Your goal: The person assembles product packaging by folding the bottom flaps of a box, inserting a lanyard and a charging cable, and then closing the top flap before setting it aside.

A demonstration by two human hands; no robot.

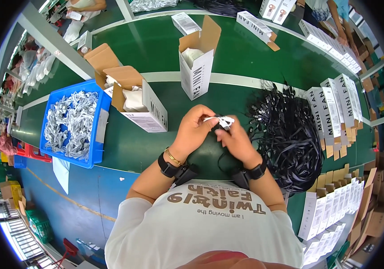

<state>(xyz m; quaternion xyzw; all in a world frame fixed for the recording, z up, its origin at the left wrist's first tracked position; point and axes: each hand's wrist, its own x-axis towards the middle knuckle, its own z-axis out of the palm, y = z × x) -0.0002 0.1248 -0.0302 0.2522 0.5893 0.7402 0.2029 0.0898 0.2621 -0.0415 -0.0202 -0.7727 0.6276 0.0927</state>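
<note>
Got a little white cable (221,120) pinched up over the green table (156,49), right in front of my chest. My left hand (193,129) grips one end with the fingertips, my right hand (235,140) is closed on the other end. Big heap of black straps (286,134) just to the right, blue bin of white cables (72,123) off left, open white cartons (140,105) on the far side.

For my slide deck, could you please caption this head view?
Both hands, left hand and right hand, pinch a small white cable above a green table, between blue bin and black straps.
</note>
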